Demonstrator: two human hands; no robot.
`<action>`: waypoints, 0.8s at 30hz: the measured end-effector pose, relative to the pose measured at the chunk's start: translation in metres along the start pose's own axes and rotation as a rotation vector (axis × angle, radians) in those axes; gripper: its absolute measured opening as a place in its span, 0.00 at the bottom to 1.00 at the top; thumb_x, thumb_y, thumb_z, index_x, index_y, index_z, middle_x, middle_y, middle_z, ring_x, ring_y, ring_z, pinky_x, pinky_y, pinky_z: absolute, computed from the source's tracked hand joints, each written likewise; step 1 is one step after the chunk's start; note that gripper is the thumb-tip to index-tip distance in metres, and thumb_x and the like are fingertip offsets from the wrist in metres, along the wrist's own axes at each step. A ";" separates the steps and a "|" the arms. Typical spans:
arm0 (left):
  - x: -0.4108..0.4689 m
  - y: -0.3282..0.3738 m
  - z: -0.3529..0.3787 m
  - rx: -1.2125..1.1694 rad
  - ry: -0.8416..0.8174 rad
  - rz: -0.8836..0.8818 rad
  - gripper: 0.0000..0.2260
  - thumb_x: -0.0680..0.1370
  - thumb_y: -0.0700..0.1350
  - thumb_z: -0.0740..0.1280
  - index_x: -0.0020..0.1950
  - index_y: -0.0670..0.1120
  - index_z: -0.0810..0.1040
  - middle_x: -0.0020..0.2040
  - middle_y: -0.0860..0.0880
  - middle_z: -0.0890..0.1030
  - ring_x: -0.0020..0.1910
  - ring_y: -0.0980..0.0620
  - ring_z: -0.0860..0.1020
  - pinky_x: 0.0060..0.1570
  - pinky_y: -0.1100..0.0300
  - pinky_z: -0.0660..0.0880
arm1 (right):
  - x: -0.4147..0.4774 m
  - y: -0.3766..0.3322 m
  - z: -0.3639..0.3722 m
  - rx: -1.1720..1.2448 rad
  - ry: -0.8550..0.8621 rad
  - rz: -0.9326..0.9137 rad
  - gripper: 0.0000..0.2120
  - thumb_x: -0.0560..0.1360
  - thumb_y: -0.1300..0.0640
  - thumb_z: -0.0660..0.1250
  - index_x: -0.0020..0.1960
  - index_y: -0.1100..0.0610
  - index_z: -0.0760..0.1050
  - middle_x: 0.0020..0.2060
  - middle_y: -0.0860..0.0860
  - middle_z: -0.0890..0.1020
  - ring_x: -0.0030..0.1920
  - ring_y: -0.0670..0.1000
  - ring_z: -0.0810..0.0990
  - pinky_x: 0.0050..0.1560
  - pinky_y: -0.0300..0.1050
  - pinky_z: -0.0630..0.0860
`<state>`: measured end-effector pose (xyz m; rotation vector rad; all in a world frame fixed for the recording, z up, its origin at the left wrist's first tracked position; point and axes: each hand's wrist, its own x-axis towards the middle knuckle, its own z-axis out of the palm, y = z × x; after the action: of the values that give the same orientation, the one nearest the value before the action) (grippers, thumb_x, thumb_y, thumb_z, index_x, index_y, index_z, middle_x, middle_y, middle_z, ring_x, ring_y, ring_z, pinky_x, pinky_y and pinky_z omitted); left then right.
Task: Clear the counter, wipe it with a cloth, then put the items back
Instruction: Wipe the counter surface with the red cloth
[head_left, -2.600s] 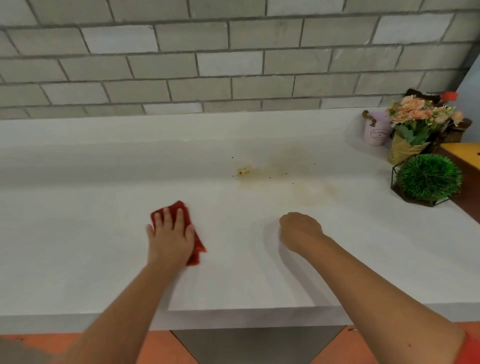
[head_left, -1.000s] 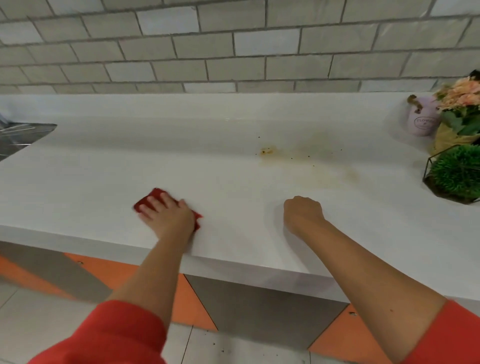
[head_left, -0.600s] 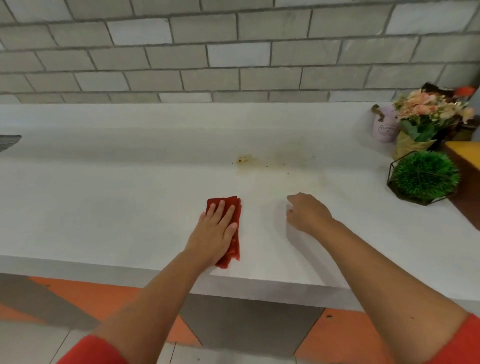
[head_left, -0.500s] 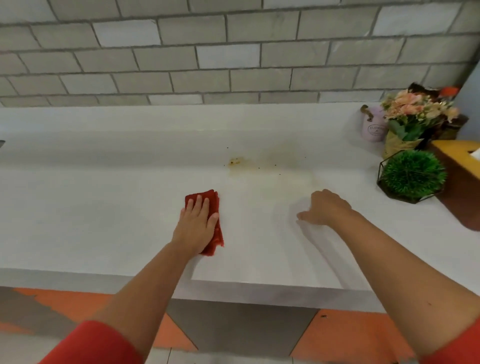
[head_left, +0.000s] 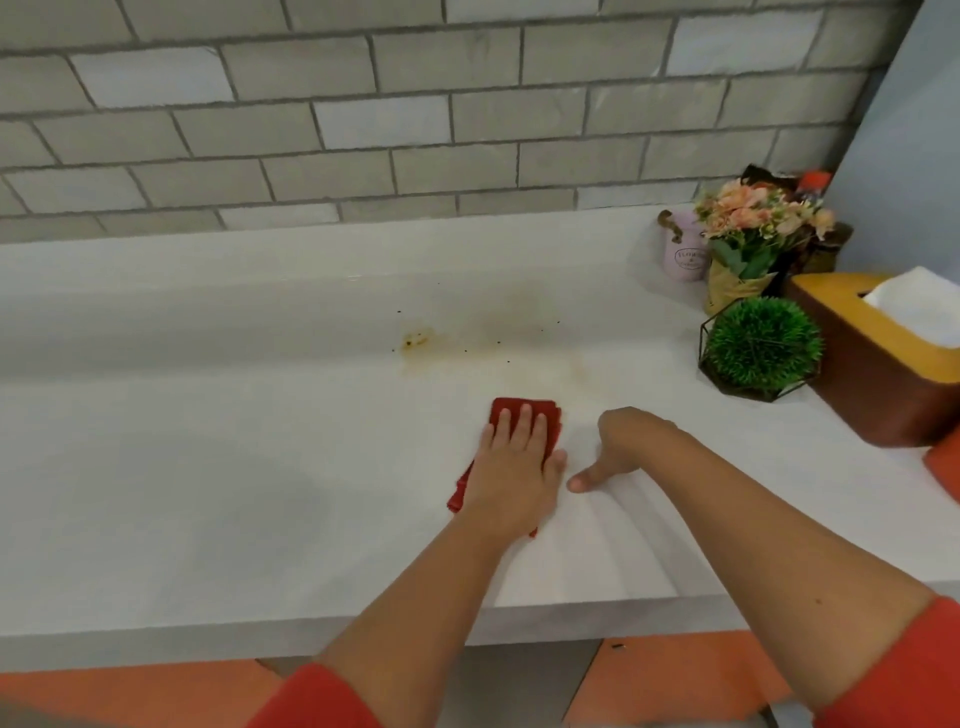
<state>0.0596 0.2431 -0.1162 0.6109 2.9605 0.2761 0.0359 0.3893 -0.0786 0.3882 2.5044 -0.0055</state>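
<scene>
The cloth (head_left: 553, 422) lies on the tabletop (head_left: 208, 467) at frame centre, under the flat left hand (head_left: 514, 467). The right hand (head_left: 623, 441) rests on the tabletop just right of the cloth. A stain (head_left: 415, 340) lies behind the cloth, toward the tiled wall (head_left: 415, 130) across the top. At centre right stands a plant ball (head_left: 761, 345), with a flower bunch (head_left: 753, 223) and a cup (head_left: 683, 254) behind it and a tissue box (head_left: 883, 374) to its right.

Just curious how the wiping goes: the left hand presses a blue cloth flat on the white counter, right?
Not blue: the head view shows the cloth is red. The left hand does press it flat on the white counter.
</scene>
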 end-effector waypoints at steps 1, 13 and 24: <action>-0.010 -0.004 0.002 -0.008 -0.010 0.043 0.25 0.82 0.54 0.42 0.77 0.47 0.45 0.78 0.49 0.44 0.77 0.49 0.41 0.74 0.54 0.39 | -0.003 0.001 -0.001 -0.008 0.024 -0.011 0.47 0.60 0.28 0.68 0.67 0.58 0.64 0.65 0.53 0.72 0.68 0.58 0.68 0.69 0.54 0.63; 0.044 -0.055 -0.017 0.036 0.105 -0.654 0.29 0.82 0.55 0.41 0.76 0.37 0.46 0.77 0.39 0.48 0.76 0.39 0.47 0.74 0.47 0.44 | -0.016 0.018 0.013 0.042 0.270 -0.206 0.32 0.63 0.30 0.69 0.47 0.57 0.65 0.46 0.52 0.75 0.59 0.55 0.74 0.54 0.44 0.68; -0.006 -0.030 -0.001 0.023 0.042 -0.083 0.25 0.82 0.53 0.40 0.77 0.46 0.47 0.78 0.49 0.46 0.77 0.51 0.44 0.74 0.56 0.42 | -0.018 0.044 0.021 0.038 0.235 -0.234 0.50 0.61 0.25 0.65 0.71 0.58 0.61 0.69 0.56 0.66 0.69 0.56 0.66 0.69 0.54 0.61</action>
<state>0.0532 0.2133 -0.1206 0.4885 3.0245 0.2511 0.0742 0.4241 -0.0824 0.1135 2.7718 -0.1066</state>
